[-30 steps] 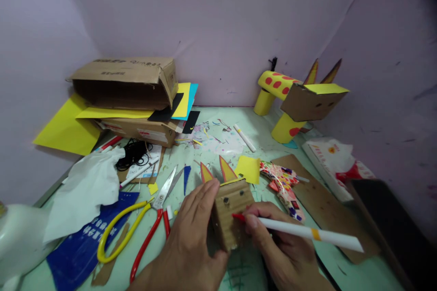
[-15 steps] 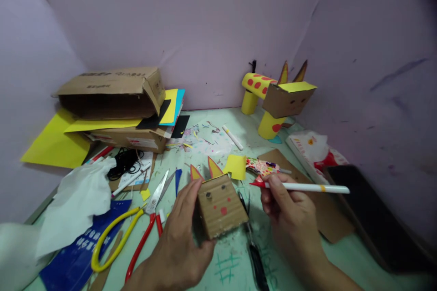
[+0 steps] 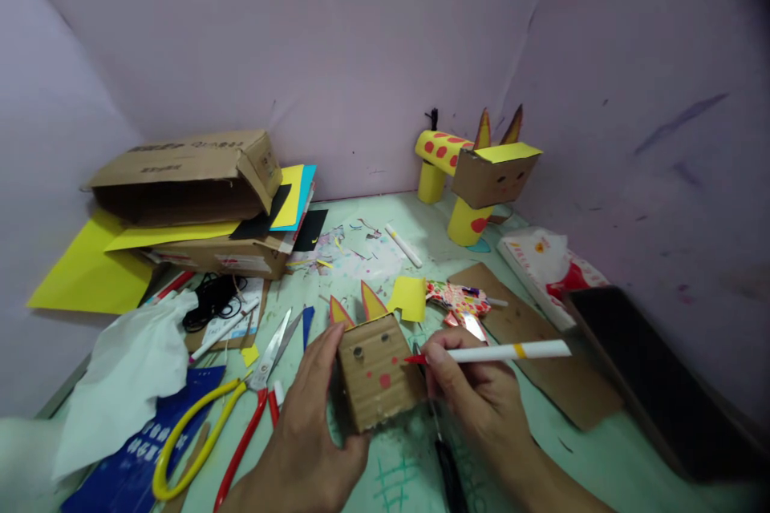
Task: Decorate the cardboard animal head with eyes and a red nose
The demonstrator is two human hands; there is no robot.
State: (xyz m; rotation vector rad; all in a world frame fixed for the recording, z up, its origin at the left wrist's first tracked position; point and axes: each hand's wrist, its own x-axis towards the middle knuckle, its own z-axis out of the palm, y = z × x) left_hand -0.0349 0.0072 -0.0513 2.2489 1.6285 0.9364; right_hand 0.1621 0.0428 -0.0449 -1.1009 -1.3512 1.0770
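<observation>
My left hand (image 3: 310,413) grips a small cardboard box (image 3: 376,405) by its left side and lower corner. The box has two pointed yellow-and-red ears on top, dark eyes and red dots drawn on its front. Between the thumb and fingers of my right hand (image 3: 475,397) is a red marker (image 3: 499,352), held almost level. Its red tip is at the right part of the box's front, near a red dot; whether it touches cannot be made out. A black-handled tool (image 3: 448,469) lies under and beside my right hand.
Scissors (image 3: 261,373) lie left of my left hand, near a white cloth (image 3: 138,361). A yellow spotted cardboard animal (image 3: 466,220) stands at the back right. Stacked boxes (image 3: 180,164) fill the back left. A phone (image 3: 650,385) lies far right, beside flat cardboard (image 3: 559,377).
My right hand has moved left, bringing the marker's tip from beside the box to its front. My left hand still holds the box. The view has shifted slightly.
</observation>
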